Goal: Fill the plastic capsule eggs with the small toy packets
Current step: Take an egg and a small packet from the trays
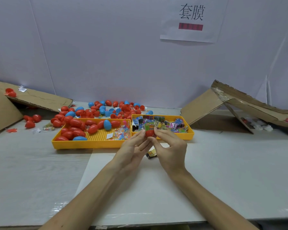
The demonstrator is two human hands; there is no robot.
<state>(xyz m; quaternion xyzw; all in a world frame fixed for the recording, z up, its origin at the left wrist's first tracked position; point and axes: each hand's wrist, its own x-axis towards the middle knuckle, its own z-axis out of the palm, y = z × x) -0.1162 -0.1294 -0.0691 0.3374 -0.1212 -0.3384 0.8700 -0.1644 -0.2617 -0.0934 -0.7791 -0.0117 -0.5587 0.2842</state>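
A red capsule egg half is held above the table between my two hands. My left hand pinches it from the left, and my right hand pinches it from the right. A green toy packet stands upright in the egg half and sticks out of its top. The left yellow tray holds red and blue eggs. The right yellow tray is full of small toy packets. One more packet lies on the table below my hands.
A heap of loose red and blue eggs lies behind the trays. Flattened cardboard leans at the left, and a folded cardboard box stands at the right. A white sheet covers the near table.
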